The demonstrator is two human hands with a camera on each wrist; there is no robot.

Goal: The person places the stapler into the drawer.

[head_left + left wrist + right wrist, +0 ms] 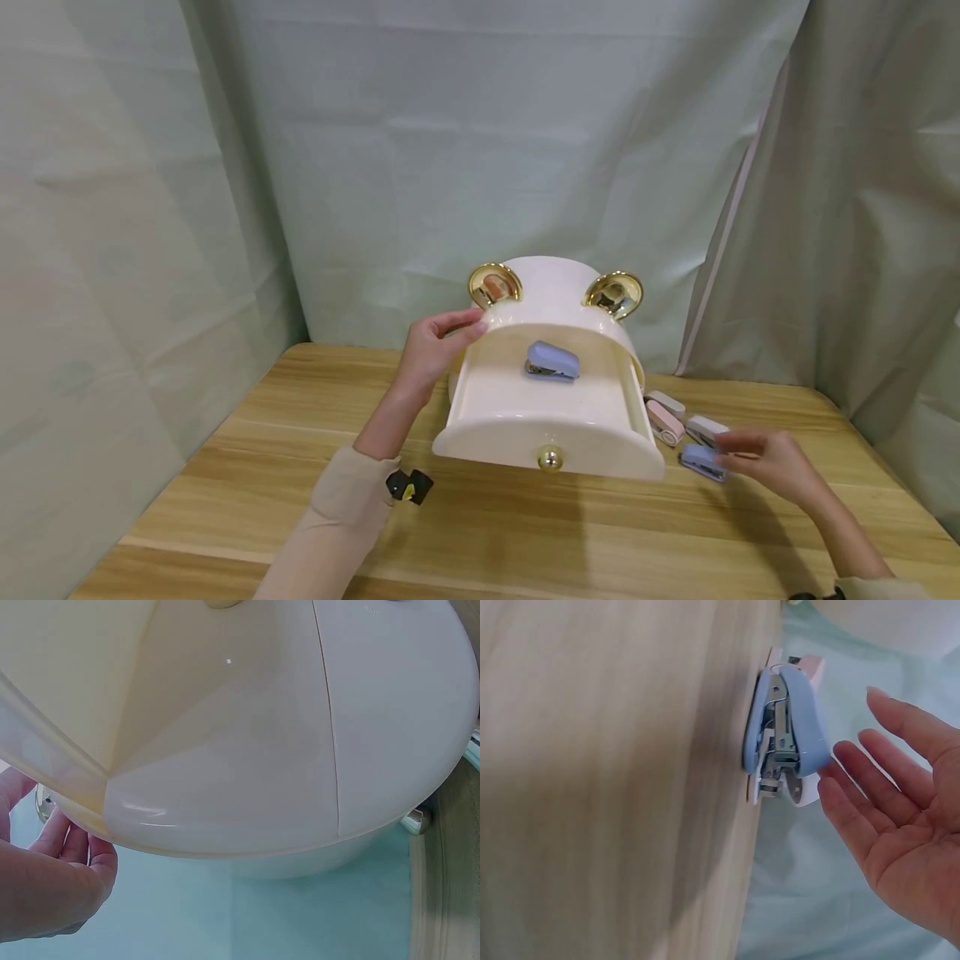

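I am at a staged recording corner, not a lived-in room. Pale green cloth sheets (465, 150) hang as a backdrop directly behind the wooden table (247, 500) and also to its left and right, closing it on three sides. On the table stands a cream storage box with golden ears (555, 333), and beside it, on the right, lie several small staplers (678, 425). I see only cloth around the table, so it looks like a studio setup.
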